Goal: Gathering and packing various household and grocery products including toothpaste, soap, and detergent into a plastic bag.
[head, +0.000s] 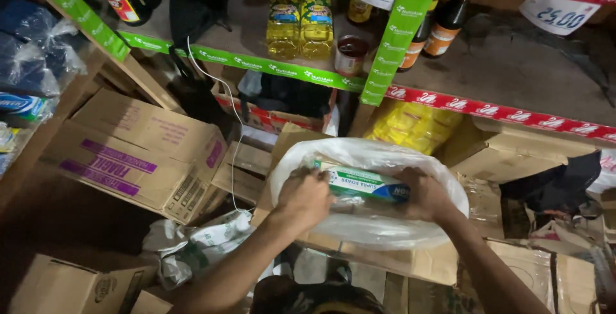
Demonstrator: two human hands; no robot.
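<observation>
Both hands' grip, left hand (305, 198) and right hand (425, 193), holds green packet (366, 183) (long axis sideways).

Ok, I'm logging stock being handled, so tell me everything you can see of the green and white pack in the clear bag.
The green and white pack is a long, flat bar-shaped packet, glossy wrapper, with a dark blue end on the right. It lies roughly level, inside the clear plastic bag, which rests on an open cardboard box. The left hand grips its left end, the right hand its right end.
</observation>
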